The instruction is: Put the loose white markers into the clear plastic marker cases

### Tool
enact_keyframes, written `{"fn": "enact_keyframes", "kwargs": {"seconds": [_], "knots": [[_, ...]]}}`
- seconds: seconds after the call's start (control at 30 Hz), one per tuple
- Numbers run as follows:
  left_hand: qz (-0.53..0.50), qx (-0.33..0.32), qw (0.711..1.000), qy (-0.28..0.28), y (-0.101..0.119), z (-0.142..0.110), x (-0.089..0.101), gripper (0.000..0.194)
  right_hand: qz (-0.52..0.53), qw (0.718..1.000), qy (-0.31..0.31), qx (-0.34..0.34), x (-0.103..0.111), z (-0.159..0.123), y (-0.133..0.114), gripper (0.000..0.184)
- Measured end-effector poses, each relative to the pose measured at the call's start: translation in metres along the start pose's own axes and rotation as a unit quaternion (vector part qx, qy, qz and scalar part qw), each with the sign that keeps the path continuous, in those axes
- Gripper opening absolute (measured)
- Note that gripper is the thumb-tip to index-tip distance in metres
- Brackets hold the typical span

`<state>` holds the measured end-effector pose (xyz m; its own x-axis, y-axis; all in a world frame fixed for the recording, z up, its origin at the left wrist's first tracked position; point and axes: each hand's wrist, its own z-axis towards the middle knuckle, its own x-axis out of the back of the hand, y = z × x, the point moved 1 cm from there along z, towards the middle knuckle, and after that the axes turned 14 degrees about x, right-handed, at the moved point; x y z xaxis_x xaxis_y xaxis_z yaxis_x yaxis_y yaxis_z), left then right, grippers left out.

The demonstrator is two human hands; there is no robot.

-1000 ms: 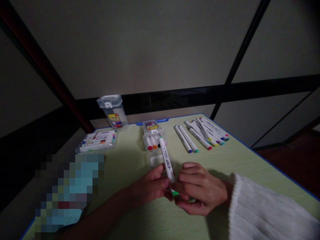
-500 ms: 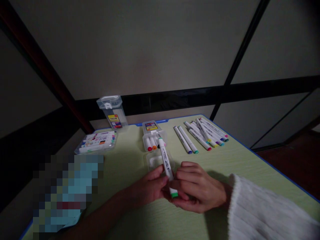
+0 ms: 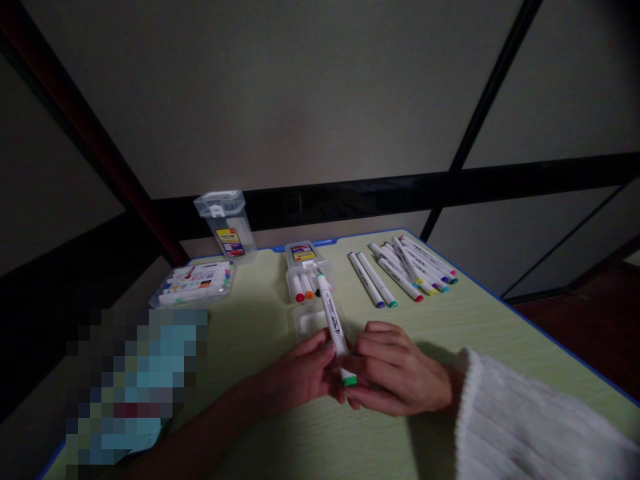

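Note:
A white marker [image 3: 333, 320] with a green end is tilted between both hands, its far tip pointing at the clear marker case. My left hand [image 3: 310, 370] grips it from the left, thumb along the barrel. From the right, my right hand [image 3: 395, 367] is closed on its lower part, near the green end. Just beyond, the open clear marker case [image 3: 305, 255] lies on the table with several markers inside, red and orange ends among them. Its clear lid [image 3: 303, 323] rests toward me, partly behind the held marker.
Several loose white markers [image 3: 415, 267] lie at the right, two of them apart from the pile. Back left stands a clear upright case [image 3: 231, 230], with a flat pack of markers [image 3: 195, 283] before it. A pixelated blue item [image 3: 160, 360] is at left. A panelled wall [image 3: 310, 100] rises behind the table.
The green end of the marker has risen slightly, and the fingers of my right hand have shifted a little on it. The surrounding things have stayed put.

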<state>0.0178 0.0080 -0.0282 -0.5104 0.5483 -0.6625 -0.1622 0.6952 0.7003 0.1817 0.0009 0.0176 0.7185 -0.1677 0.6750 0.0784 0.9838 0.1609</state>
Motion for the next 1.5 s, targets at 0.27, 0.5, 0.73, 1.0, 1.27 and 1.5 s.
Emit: {"fn": "enact_keyframes", "kwargs": {"seconds": [0.27, 0.5, 0.73, 1.0, 1.27, 1.5], "knots": [[0.024, 0.039, 0.999, -0.006, 0.002, 0.002, 0.000, 0.040, -0.032, 0.998, 0.025, -0.043, 0.003, -0.001, 0.002, 0.020], [0.056, 0.058, 0.997, -0.013, 0.007, 0.000, -0.005, 0.046, -0.065, 0.993, 0.031, -0.089, 0.001, -0.003, 0.004, 0.019], [0.058, 0.050, 0.997, -0.017, 0.009, -0.002, -0.007, 0.040, -0.071, 0.985, 0.052, -0.149, -0.003, -0.006, 0.008, 0.019], [0.068, 0.053, 0.996, -0.009, 0.009, -0.003, -0.007, 0.041, -0.082, 0.977, 0.074, -0.184, -0.010, -0.007, 0.013, 0.016], [0.069, 0.060, 0.996, -0.004, 0.012, -0.002, -0.010, 0.039, -0.098, 0.969, 0.092, -0.207, -0.013, -0.003, 0.012, 0.015], [0.067, 0.061, 0.996, -0.009, 0.012, -0.002, -0.011, 0.037, -0.115, 0.961, 0.093, -0.234, -0.019, -0.004, 0.016, 0.010]]}}
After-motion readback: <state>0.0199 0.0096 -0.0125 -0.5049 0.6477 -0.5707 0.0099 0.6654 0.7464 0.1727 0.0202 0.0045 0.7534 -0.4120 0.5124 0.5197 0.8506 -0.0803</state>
